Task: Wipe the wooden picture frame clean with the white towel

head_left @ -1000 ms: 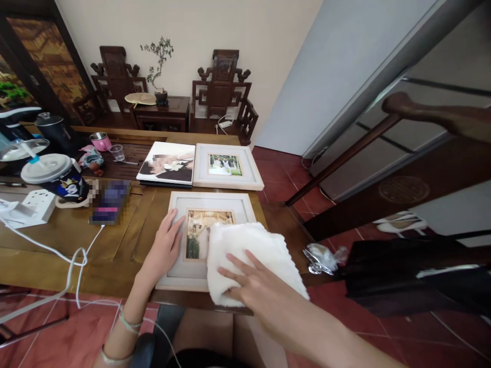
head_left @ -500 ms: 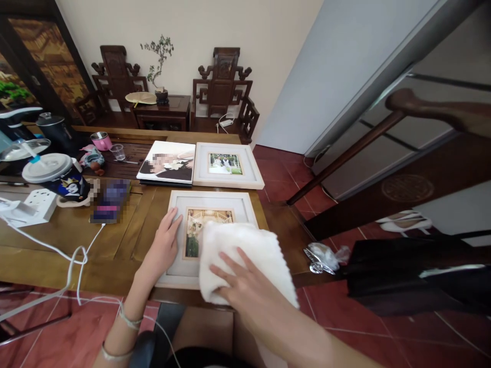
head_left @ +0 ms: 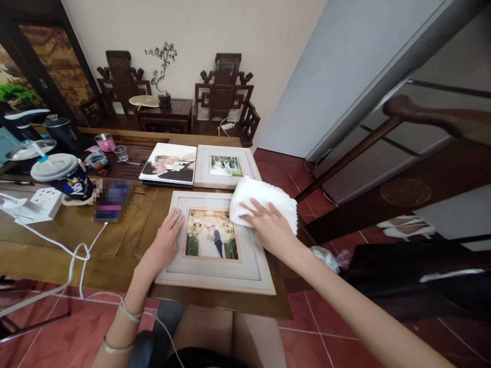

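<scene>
A white-framed photo lies flat at the near edge of the wooden table. My left hand rests flat on the frame's left border, fingers spread. My right hand presses a fluffy white cloth onto the frame's upper right corner. The picture in the frame is fully visible. Behind it lie a second white-framed photo and a frameless photo print, side by side.
On the table's left stand a lidded cup, a white power strip with a trailing cable, a phone, a kettle and a pink mug. Dark carved chairs stand at the wall. A crumpled wrapper lies at right.
My right hand has swept the cloth from the frame's lower right up to its upper right corner, uncovering the picture. My left hand has stayed on the left border.
</scene>
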Available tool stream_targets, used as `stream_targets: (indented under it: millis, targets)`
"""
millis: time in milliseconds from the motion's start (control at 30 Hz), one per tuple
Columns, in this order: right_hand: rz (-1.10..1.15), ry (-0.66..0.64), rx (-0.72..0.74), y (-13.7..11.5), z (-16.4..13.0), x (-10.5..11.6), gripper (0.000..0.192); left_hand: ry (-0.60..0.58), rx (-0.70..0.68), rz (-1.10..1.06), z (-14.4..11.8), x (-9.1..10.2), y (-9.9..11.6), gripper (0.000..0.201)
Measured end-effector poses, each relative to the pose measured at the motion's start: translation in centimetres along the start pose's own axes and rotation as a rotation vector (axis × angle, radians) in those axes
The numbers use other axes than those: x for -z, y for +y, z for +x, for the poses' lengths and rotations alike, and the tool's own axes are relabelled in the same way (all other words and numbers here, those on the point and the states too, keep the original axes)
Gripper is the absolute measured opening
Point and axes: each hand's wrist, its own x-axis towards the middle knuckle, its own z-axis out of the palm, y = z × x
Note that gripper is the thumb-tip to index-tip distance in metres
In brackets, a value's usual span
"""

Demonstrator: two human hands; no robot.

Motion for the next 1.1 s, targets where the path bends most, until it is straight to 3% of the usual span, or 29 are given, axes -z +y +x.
stream_targets:
  millis: [100,300,433,733,900,1000,1100]
  targets:
    - [-0.051,0.107,-0.016,-2.1,3.8,0.1,0.058,0.016,0.013,0.014,0.2,-0.2,0.1,0.065]
    - [0.004,0.099,0.254,-8.6,9.4,0.2,0.04,0.039,-0.01,0.026,0.1,-0.4,-0.1,0.068]
    - [0.0,0.039,0.22,-8.4,9.7,-0.5,0.036,0.063,-0.019,-0.003,-0.1,-0.5,-0.2,0.067]
    - [-0.068,-0.061,-0.004,-0.1,4.0,0.5,0.047,0.078,-0.007,-0.041,-0.1,-0.4,0.1,0.06]
    - [-0.019,-0.18,0.06,-1.1,-1.0,1.7,0.06,0.127,-0.015,-0.036,-0.2,-0.5,0.3,0.056]
    - [0.129,-0.326,0.16,-2.7,-5.0,2.9,0.058,0.117,-0.014,-0.028,-0.2,-0.3,0.5,0.056]
    - [0.299,-0.361,0.29,-3.1,-8.3,4.1,0.063,0.106,-0.012,-0.027,-0.2,-0.1,0.5,0.054]
